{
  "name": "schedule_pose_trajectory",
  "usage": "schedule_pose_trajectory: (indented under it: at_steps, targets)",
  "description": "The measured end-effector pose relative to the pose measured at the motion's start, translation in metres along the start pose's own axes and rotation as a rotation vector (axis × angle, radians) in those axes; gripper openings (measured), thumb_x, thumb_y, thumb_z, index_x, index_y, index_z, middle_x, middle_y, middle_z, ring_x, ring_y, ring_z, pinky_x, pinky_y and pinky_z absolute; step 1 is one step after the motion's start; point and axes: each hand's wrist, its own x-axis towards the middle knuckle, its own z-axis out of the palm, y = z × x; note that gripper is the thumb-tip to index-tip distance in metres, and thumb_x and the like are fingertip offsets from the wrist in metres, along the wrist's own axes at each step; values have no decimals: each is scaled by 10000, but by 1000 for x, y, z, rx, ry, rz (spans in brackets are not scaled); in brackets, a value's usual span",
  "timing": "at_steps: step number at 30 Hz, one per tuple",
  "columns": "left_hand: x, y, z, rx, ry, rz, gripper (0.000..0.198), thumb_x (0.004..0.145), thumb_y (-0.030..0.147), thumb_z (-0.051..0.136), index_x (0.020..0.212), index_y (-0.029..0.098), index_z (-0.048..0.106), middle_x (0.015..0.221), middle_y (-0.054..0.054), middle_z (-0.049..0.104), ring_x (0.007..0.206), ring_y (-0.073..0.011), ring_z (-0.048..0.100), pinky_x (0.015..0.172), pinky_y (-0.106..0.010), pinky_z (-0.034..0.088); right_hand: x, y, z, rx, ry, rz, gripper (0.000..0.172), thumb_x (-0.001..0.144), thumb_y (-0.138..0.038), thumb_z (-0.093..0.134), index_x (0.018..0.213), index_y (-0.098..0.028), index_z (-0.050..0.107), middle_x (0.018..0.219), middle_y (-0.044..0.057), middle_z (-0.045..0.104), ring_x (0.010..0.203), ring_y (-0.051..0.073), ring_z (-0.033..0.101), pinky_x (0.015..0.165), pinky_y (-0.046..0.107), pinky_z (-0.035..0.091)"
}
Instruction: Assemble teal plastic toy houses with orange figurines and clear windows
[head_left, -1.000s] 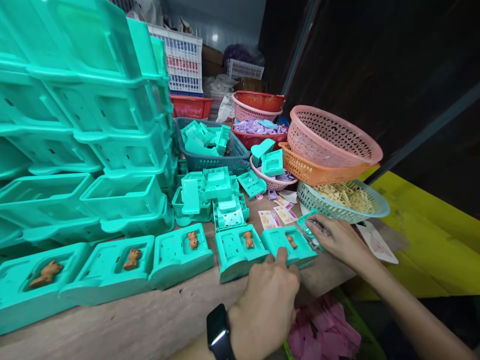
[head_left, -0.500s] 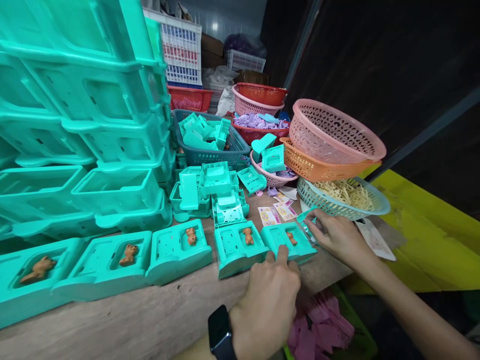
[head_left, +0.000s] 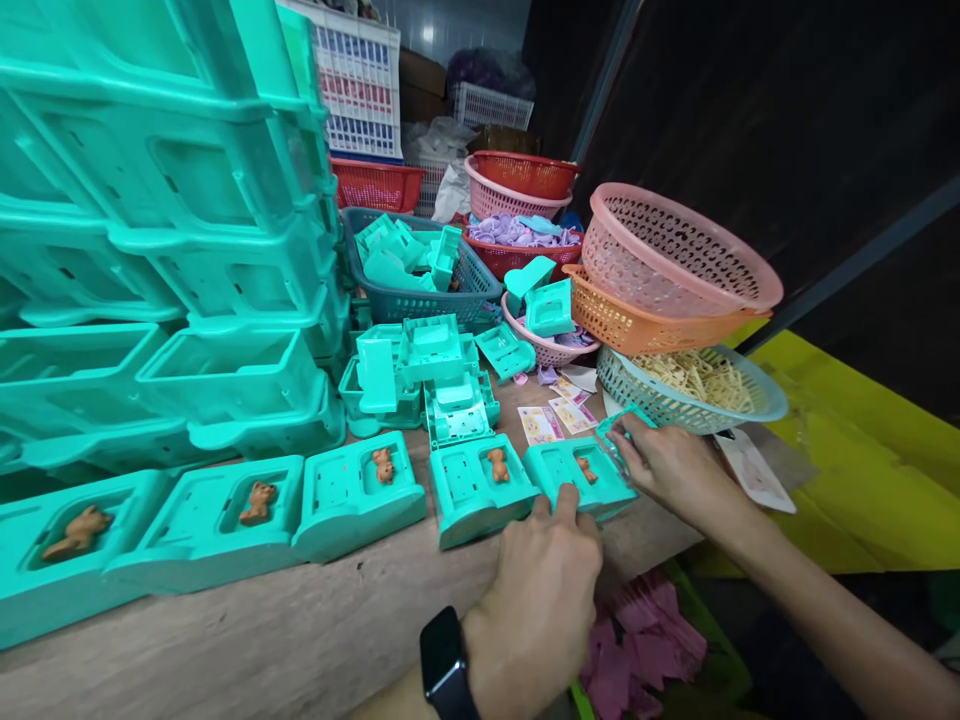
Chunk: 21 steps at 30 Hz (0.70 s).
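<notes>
A row of teal plastic housings runs along the table's front, with a small brown animal figure (head_left: 258, 503) in the recess of each. My left hand (head_left: 536, 590), wearing a black watch, rests two outstretched fingers on the near edge of the rightmost teal housing (head_left: 559, 465); its thumb is hidden. A brown figure (head_left: 586, 469) lies in that housing. At its right end, my right hand (head_left: 667, 460) pinches a teal plastic piece (head_left: 637, 414), partly covered by the fingers. Left of my left hand is another teal housing (head_left: 461, 480) with its figure.
Tall stacks of teal housings (head_left: 225, 180) stand at left. Loose teal parts (head_left: 433, 345) are piled mid-table, near printed cards (head_left: 540, 425). Behind are a blue basket (head_left: 480, 290), a pink basket (head_left: 675, 270) and a light-blue basket (head_left: 769, 400) of pale strips. Pink pieces (head_left: 645, 650) lie below the table.
The view has shifted slightly. Both hands stay nearly in place, the left on the housing and the right at its end with the teal piece.
</notes>
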Motion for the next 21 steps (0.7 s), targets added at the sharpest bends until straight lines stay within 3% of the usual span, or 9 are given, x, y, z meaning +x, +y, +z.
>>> schedule_pose_trajectory:
  at_steps: [5,11,14,17,21]
  targets:
    - [-2,-5,9,6,107,31,356,927,21,438,1203,108,646,1303,-163,620,1120,-357,672,869,-548,658,-2,-9,-2,-47,-28,29,274,994,-282,434,1048,-137,659,595,90,664,537,257,640,522,298,270]
    - [0,-8,10,46,146,47,278,871,32,503,1070,120,677,1260,-151,642,1035,-326,705,845,-485,663,-1,-18,-4,-73,-42,40,258,990,-227,444,1045,-116,671,632,130,710,557,284,688,495,306,265]
    - [1,-12,10,35,172,64,237,881,59,502,1024,135,675,1233,-140,657,1007,-322,717,827,-477,665,-4,-17,-11,-65,-16,36,294,1013,-286,441,1063,-131,687,626,109,717,575,290,708,490,300,318]
    - [-5,-21,12,-29,196,115,217,913,103,496,1050,154,656,1299,-122,644,1020,-314,722,838,-485,664,-16,-17,-19,-32,55,23,416,1057,-401,380,1154,-159,705,778,119,778,697,289,748,547,310,442]
    - [-27,-34,24,-161,318,184,266,913,94,503,1132,172,634,1571,-114,484,1201,-312,666,982,-492,618,-35,-29,-14,169,237,-24,579,1089,-471,256,1135,-216,774,1076,128,795,941,291,753,784,395,553]
